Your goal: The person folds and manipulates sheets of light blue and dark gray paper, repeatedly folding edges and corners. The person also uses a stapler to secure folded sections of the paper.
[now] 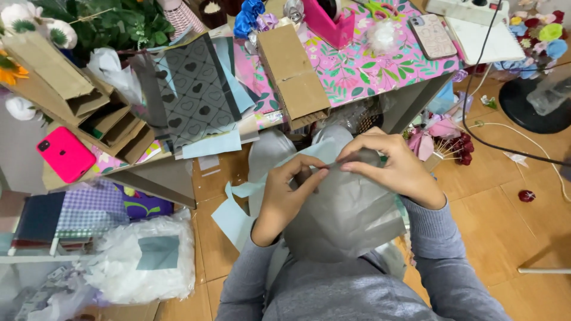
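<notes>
Okay, both hands sit in front of the person's chest, working one sheet of grey wrapping paper that drapes down over the lap. Left hand is closed in a pinch, thumb and fingertips clamped on the sheet's top edge near the middle. Right hand is curled over the same edge just beside it, fingers gripping the paper too; the two sets of fingertips nearly touch. A light blue paper sheet lies behind or under the grey one, sticking out at the left toward the floor; can't tell whether either hand also holds it. Progress, as a judgement: the fold or gather at the top edge looks just begun, since most of the grey sheet hangs loose and unshaped, with no tape or ribbon on it visible. So the shaping and any fastening look left to do. Around: a low table with a pink floral cover, a pink tape dispenser, heart-patterned grey paper, a pink phone at left, a cardboard box, small red flowers on sticks by the table leg.
</notes>
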